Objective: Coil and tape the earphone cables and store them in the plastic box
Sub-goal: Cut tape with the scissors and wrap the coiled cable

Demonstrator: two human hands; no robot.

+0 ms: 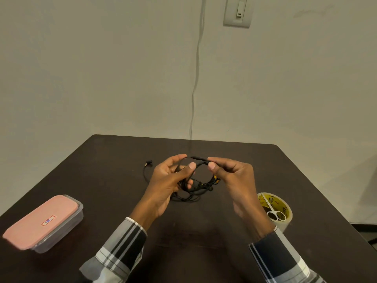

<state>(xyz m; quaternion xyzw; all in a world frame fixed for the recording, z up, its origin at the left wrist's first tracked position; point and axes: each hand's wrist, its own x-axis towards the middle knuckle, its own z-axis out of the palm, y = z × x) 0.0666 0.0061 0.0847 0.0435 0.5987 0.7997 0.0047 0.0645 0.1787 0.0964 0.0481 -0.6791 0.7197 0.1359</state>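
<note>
Head view looks down on a dark table (pixel 204 231) set against a pale wall. At its near left corner lies the plastic box (pixel 43 222), its pink lid shut, well apart from the hands. At the right edge stands a roll of tape (pixel 282 213) with small scissors (pixel 274 213) lying across its top, just beside the right wrist.

Both hands are raised over the middle of the table with the earphone cables (pixel 195 188) between them. The left hand (pixel 169 184) has its fingers curled round a bundle of black loops, thumb pressing on it. The right hand (pixel 230 178) pinches the strand near a small inline piece, so the short stretch between the two thumbs runs left to right. Below it the remaining cable hangs in a loose tangle that reaches the table; how many loops are formed is hard to tell in that dark knot. One plug end (pixel 148 162) trails on the table to the left of the left hand.

Coiling looks unfinished. The free length lies leftward, nearer the left hand, while tape is nearer the right.
</note>
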